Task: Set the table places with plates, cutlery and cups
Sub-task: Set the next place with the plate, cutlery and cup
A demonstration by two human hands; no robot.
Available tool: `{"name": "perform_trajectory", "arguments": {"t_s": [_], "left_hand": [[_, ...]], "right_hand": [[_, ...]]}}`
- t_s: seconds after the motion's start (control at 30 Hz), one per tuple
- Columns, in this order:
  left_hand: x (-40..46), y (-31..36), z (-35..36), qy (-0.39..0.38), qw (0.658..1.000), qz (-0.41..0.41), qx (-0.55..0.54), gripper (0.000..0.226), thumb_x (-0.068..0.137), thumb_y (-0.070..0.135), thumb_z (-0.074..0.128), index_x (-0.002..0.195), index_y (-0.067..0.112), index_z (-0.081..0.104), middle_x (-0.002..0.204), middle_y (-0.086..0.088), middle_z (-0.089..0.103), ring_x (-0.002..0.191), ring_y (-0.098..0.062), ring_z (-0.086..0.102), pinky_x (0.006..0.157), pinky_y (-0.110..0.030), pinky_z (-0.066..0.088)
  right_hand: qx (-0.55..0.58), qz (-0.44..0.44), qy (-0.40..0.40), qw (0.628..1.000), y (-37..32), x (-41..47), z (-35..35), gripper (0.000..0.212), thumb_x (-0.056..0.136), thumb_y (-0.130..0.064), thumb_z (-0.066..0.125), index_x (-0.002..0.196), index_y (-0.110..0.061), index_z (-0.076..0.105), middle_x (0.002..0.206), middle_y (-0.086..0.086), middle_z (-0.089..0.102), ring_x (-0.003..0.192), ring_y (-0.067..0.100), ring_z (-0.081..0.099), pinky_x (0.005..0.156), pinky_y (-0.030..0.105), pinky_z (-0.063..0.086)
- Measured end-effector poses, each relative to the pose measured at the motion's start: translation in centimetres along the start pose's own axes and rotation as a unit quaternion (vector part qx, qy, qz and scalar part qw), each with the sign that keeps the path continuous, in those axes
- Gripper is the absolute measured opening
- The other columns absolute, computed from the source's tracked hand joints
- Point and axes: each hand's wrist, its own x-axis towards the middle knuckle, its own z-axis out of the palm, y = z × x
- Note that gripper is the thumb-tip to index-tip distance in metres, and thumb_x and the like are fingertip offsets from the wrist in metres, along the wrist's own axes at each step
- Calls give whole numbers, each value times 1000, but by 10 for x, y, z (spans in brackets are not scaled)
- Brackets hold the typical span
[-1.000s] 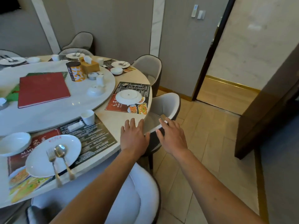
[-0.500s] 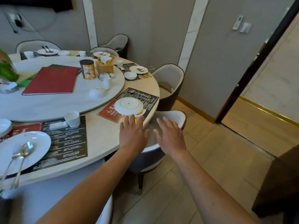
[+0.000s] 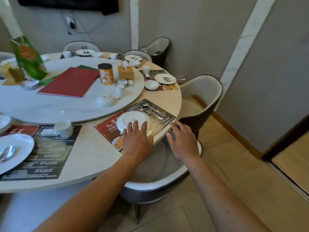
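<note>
You stand at a round, pale stone-look surface [image 3: 93, 158] in a grey-panelled room, with a glossy white turntable [image 3: 50, 104] at its centre. At the far left edge a round white plate [image 3: 18, 148] carries a fork and spoon [image 3: 6, 153], their handles running off the frame toward you. Beside it a small white cup [image 3: 64, 127] stands upright on a dark printed placemat [image 3: 50, 153]. On the turntable lie a flat red menu [image 3: 70, 82] and an upright orange canister [image 3: 105, 74]. Further right, a red-and-black placemat [image 3: 110, 131] holds a round white ceramic plate [image 3: 132, 118] lying upside down, foot ring up. Your left hand [image 3: 136, 138] rests its straight, spread fingers on that plate's near rim. Behind the plate, metal cutlery [image 3: 151, 110] lies flat, long axis running from upper left to lower right. Your right hand [image 3: 183, 139] hovers just off the surface's edge above a grey padded chair [image 3: 155, 180], fingers relaxed and apart, holding nothing.
</note>
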Motion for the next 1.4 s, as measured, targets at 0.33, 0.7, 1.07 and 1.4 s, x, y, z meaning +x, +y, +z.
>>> {"name": "perform_trajectory", "arguments": {"t_s": [0.33, 0.7, 1.07, 1.4], "left_hand": [[48, 84, 28, 19, 982, -189, 20, 68, 101, 57, 39, 158, 28, 18, 166, -9, 18, 153, -34, 14, 123, -52, 19], [145, 86, 67, 42, 941, -335, 18, 67, 101, 55, 39, 158, 28, 18, 165, -9, 21, 153, -34, 14, 123, -51, 20], [220, 92, 87, 80, 872, -483, -16, 66, 101, 52, 42, 158, 27, 21, 165, -11, 22, 153, -34, 14, 122, -49, 20], [271, 87, 73, 117, 794, -596, 14, 61, 98, 46, 52, 151, 24, 33, 157, -13, 35, 149, -36, 23, 119, -52, 29]], "right_hand": [[18, -166, -89, 982, 81, 120, 13, 56, 101, -51, 39, 153, -29, 35, 160, 1, 32, 147, 25, 26, 118, 48, 30], [46, -310, -145, 939, 92, 246, 46, 54, 103, -45, 41, 153, -28, 33, 162, 3, 28, 147, 25, 26, 116, 45, 33], [102, -400, -223, 883, 73, 366, 102, 53, 102, -46, 42, 151, -28, 39, 159, 0, 35, 144, 25, 30, 113, 44, 36], [104, -518, -291, 797, 34, 412, 136, 54, 101, -41, 45, 152, -26, 38, 160, 2, 33, 146, 26, 28, 116, 46, 32]]}}
